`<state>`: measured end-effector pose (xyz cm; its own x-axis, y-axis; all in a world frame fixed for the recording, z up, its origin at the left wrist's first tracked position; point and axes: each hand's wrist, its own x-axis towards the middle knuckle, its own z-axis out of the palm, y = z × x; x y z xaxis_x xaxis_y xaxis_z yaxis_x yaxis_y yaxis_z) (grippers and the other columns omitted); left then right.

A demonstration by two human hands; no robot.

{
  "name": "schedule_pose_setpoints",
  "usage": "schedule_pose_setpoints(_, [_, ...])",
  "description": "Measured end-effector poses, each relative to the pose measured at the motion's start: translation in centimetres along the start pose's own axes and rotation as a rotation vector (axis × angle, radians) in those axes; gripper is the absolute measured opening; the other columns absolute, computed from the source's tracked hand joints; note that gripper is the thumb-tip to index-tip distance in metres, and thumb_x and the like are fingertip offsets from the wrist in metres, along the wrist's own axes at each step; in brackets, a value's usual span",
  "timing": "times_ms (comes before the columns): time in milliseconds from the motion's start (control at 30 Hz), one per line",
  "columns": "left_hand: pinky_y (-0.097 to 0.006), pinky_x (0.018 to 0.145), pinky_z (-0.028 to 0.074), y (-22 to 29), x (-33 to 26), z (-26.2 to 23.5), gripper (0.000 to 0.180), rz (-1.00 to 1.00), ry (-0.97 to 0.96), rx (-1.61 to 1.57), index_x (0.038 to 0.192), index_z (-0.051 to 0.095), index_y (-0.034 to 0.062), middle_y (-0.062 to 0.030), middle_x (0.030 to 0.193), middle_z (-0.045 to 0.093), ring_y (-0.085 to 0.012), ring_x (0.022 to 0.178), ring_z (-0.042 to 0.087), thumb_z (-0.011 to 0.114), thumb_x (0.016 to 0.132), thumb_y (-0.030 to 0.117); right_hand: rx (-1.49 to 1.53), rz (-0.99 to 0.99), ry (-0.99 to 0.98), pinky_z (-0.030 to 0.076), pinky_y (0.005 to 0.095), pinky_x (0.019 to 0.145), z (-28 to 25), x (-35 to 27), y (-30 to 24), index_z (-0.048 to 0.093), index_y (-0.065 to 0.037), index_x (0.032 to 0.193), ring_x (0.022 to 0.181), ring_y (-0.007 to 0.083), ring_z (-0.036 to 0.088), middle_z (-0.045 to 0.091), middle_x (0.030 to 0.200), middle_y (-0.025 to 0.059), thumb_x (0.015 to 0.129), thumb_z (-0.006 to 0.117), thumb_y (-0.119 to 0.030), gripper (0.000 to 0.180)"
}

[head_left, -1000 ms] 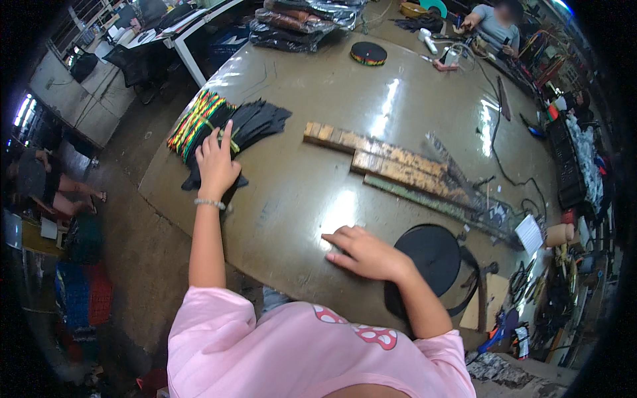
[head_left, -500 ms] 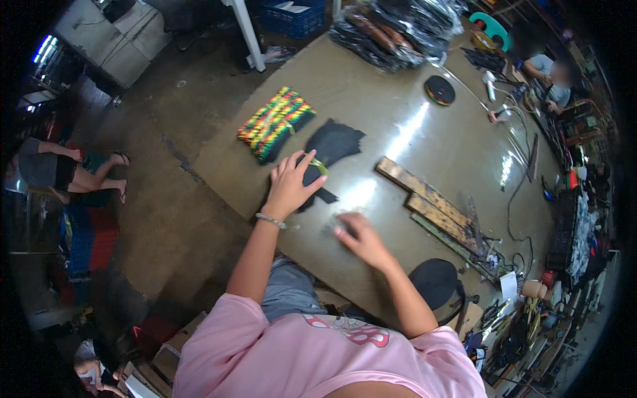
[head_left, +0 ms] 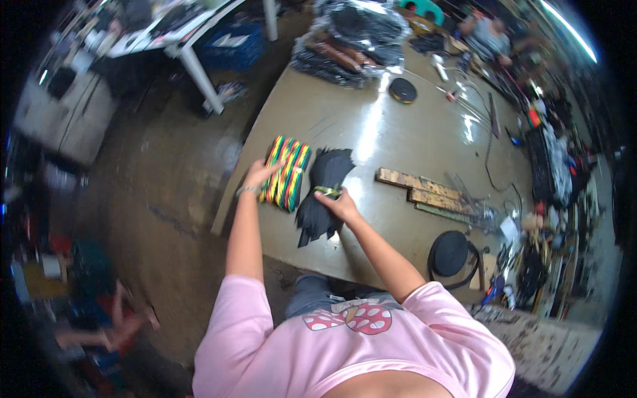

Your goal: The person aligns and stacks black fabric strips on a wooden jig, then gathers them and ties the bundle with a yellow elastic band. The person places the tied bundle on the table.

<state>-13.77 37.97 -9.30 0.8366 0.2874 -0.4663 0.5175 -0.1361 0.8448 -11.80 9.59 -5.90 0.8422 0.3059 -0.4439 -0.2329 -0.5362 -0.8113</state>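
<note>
Spanning the whole work area, the table (head_left: pixel 398 139) carries everything under both hands. The black bundle (head_left: pixel 323 192) lies beneath the right hand (head_left: pixel 342 205), its long axis running away from the person, fanned ends toward the near edge; the fingers close on its banded middle. The striped bundle (head_left: pixel 285 172) lies parallel just left of it, under the left hand (head_left: pixel 260 175), whose fingers rest spread on its near-left edge, not clenched. Wooden strips (head_left: pixel 424 192) lie well right of the right fingertips.
</note>
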Motion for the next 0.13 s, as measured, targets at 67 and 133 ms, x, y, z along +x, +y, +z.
schedule_pose_setpoints(67, [-0.032, 0.074, 0.049, -0.4, -1.0, 0.4, 0.054, 0.118, -0.156, -0.063, 0.104, 0.059, -0.0022, -0.0097, 0.095, 0.064, -0.0168, 0.081, 0.060, 0.072, 0.072, 0.039, 0.095, 0.126, -0.006, 0.050, 0.0350, 0.075, 0.5, -0.2, -1.1, 0.043, 0.011, 0.114, 0.091, 0.0281, 0.060, 0.058, 0.100, 0.0224, 0.057, 0.073, -0.061, 0.097])
schedule_pose_setpoints(133, [-0.032, 0.080, 0.048, 1.4, -2.1, 1.4, 0.054, 0.075, -0.260, -0.167, 0.109, 0.057, -0.0019, -0.0092, 0.101, 0.062, -0.0170, 0.087, 0.060, 0.072, 0.073, 0.035, 0.174, -0.023, -0.026, 0.048, 0.0379, 0.078, -1.0, -1.6, -2.7, 0.048, 0.010, 0.108, 0.091, 0.0307, 0.059, 0.059, 0.099, 0.0222, 0.056, 0.070, -0.064, 0.094])
